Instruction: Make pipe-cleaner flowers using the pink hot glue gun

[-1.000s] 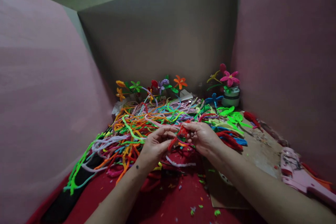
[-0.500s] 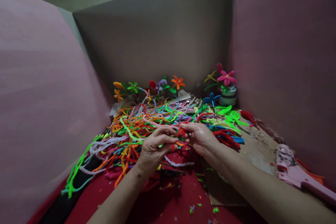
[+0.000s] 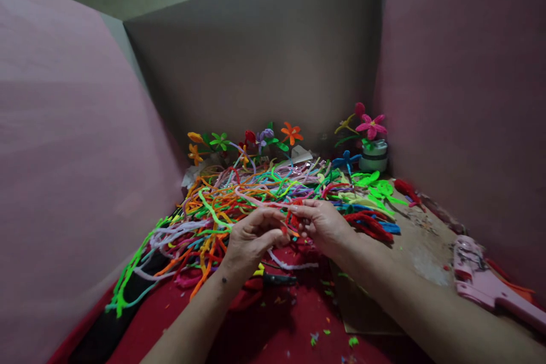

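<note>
Over the front of a heap of pipe cleaners (image 3: 230, 199), my two hands are close together. A small bent red pipe cleaner (image 3: 295, 217) is pinched between the thumb and fingertips of my right hand (image 3: 326, 226). My left hand (image 3: 256, 234) is closed, with a bit of red showing at its thumb and fingertip; it seems to be the same red piece, but the fingers hide the join. Just below the hands lies a yellow-and-black tool (image 3: 277, 279), partly hidden by my left wrist.
Fuzzy flowers line the back, including an orange one (image 3: 292, 133) and a pink one (image 3: 371, 126) by a pale green container (image 3: 373, 156). Green leaves (image 3: 381, 189) and red bundles (image 3: 370, 226) lie right. A pink glue gun (image 3: 482, 284) rests far right. Pink panels (image 3: 63, 125) stand at both sides.
My left fingers have closed in on the red bit, and the right hand has shifted slightly. The whole view has moved a little, showing more of the yellow-and-black tool.
</note>
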Motion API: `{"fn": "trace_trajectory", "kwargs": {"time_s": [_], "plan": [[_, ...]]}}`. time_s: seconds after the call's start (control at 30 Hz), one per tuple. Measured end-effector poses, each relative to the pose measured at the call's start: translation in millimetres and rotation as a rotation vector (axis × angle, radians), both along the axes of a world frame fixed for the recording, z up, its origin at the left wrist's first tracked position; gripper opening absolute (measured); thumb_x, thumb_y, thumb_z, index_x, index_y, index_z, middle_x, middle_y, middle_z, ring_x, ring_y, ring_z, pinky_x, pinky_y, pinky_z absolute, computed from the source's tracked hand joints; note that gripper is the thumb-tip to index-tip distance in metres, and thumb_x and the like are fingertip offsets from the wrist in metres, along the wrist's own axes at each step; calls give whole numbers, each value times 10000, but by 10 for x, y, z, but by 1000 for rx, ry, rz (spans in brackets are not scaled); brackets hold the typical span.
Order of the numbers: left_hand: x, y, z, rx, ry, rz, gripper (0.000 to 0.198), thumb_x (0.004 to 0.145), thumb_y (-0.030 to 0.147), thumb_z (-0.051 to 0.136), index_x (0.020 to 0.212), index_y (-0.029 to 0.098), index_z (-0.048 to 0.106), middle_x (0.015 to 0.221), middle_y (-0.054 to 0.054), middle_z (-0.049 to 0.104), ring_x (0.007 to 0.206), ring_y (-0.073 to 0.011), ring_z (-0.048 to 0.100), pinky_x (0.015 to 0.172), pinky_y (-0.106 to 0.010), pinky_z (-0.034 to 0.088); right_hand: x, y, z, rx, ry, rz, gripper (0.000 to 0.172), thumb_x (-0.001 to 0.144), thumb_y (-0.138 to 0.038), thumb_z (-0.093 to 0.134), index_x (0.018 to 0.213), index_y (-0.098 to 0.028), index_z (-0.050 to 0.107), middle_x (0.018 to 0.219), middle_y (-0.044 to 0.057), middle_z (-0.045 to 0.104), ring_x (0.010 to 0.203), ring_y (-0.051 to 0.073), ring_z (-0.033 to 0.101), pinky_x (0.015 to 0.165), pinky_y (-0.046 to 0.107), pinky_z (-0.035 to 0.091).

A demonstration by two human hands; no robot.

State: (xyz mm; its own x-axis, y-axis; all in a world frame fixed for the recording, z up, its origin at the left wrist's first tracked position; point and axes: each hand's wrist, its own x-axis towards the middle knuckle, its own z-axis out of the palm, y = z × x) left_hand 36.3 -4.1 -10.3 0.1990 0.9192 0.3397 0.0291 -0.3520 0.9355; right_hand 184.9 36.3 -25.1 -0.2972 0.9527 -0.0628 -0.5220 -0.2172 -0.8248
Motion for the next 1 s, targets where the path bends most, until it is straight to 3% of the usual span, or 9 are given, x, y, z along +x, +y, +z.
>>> {"fn": "trace_trajectory", "kwargs": {"time_s": [0.13,0.37,0.63,0.8,1.0], "plan": [[-5,-35,29,62,99,86,52,716,195,654,672,167,649,584,24,594,510,-78,534,497,-178,443,-9,-18,1,-7,-23,45,181,570,-217,720,665,-125,597,436,-42,533,324,53,423,305,168,291],[-11,-61,42,372,570,155,96,827,192,512,804,167,602,695,0,582,622,-93,527,590,-199,419,2,-32,29,-24,-44,28,180,607,-240,702,678,-149,563,412,-62,508,301,53,422,271,147,286],[33,5,-62,617,709,185,103,831,127,478,907,162,537,798,-40,564,742,-129,532,691,-245,431,-11,-31,23,6,-53,-18,184,600,-243,702,693,-145,577,425,-55,532,303,56,438,268,145,310],[44,-10,-74,598,653,213,141,821,117,480,935,176,540,818,-36,572,750,-129,544,683,-239,437,-8,-40,18,18,-53,-17,193,601,-247,700,716,-136,590,430,-47,536,310,61,443,274,149,326],[66,1,-150,326,513,295,95,830,195,489,875,191,573,746,0,593,647,-106,549,597,-208,430,-31,-86,6,50,-45,-1,194,614,-269,696,705,-138,586,488,-35,562,333,52,435,298,154,331]]}}
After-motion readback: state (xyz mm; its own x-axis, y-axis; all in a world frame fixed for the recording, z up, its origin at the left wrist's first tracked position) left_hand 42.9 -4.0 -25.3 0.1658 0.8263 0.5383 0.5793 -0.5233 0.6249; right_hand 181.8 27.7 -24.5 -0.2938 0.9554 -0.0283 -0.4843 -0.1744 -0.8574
